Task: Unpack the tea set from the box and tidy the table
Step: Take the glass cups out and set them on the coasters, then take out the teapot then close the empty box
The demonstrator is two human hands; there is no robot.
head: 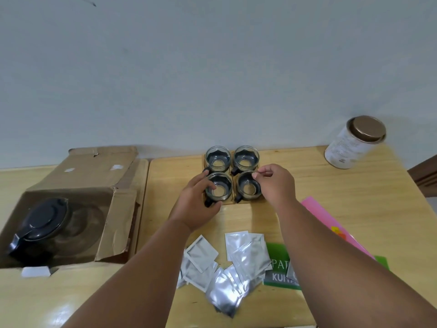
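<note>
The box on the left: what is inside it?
A black-lidded glass teapot is inside the box. Whatever may be under the teapot is hidden by it and by shadow.

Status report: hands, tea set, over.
Left hand grips near-left black-handled glass cup. Right hand pinches rim of near-right cup. Black-lidded glass teapot in cardboard box. Silver foil sachets scattered nearby.

Cups (246,157), seemingly on tray (228,201), right of box (113,209).

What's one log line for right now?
left hand: holds near-left black-handled glass cup | right hand: pinches rim of near-right glass cup | black-lidded glass teapot: in brown cardboard box
</note>
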